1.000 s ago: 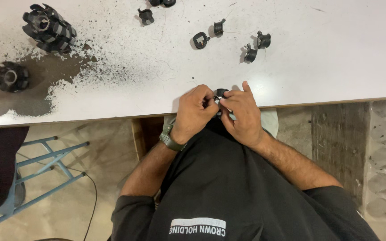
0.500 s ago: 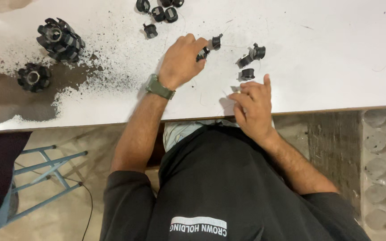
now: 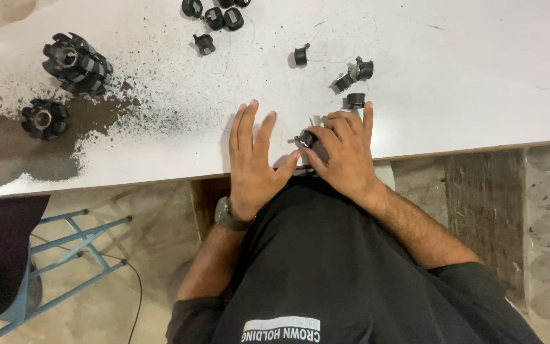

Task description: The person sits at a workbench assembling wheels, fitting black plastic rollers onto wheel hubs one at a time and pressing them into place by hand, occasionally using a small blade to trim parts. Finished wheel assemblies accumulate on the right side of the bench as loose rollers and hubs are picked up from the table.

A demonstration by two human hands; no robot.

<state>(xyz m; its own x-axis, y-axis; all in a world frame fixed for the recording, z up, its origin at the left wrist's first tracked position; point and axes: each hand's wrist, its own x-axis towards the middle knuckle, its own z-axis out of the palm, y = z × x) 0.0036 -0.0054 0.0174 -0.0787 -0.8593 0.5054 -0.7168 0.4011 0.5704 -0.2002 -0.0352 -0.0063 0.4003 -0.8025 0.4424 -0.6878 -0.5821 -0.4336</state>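
White tabletop (image 3: 453,70) fills the upper view, dusted with dark powder to the left of the fingers; bare floor and a blue metal frame (image 3: 65,255) lie below its edge. Two large black toothed hubs (image 3: 76,62) stand well left of the fingertips. Several small black bobbins (image 3: 355,100) lie just beyond the right fingertips. The left hand (image 3: 253,159) rests flat, fingers spread and holding nothing, thumb touching the small black bobbin (image 3: 305,138). The right hand (image 3: 345,153) pinches that bobbin between thumb and forefinger at the table's near edge. The part appears light, rigid and smooth; grip across its flanges.
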